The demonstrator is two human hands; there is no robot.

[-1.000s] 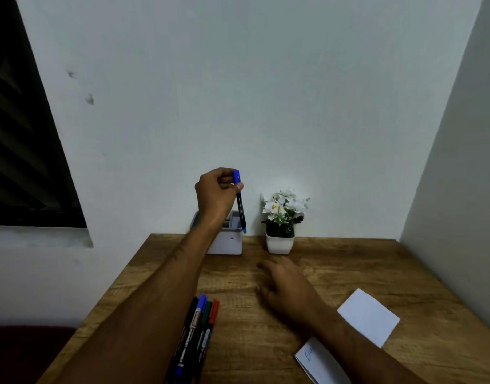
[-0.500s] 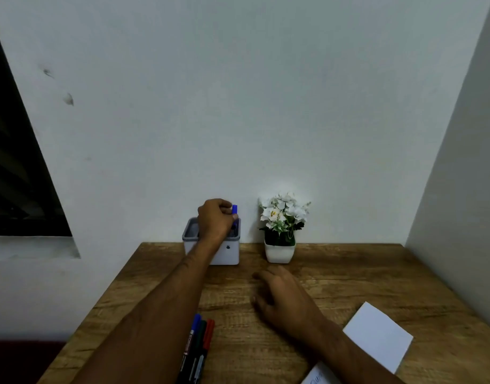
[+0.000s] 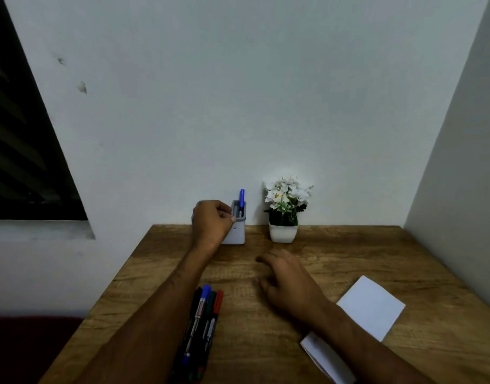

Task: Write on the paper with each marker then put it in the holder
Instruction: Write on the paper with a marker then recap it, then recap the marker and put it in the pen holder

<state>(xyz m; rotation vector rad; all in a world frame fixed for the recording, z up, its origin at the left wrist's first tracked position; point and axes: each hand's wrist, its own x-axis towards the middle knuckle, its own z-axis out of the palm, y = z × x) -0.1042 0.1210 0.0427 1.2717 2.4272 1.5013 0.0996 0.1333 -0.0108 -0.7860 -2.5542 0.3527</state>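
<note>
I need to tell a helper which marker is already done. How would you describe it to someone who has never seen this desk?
At the back edge of the wooden table, left of the flower pot, stands a pale holder. The blue-capped marker stands upright in it, the only marker not lying flat in the front bunch.

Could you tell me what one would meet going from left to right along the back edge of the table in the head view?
Left hand → holder with the blue marker standing in it → potted white flowers.
</note>
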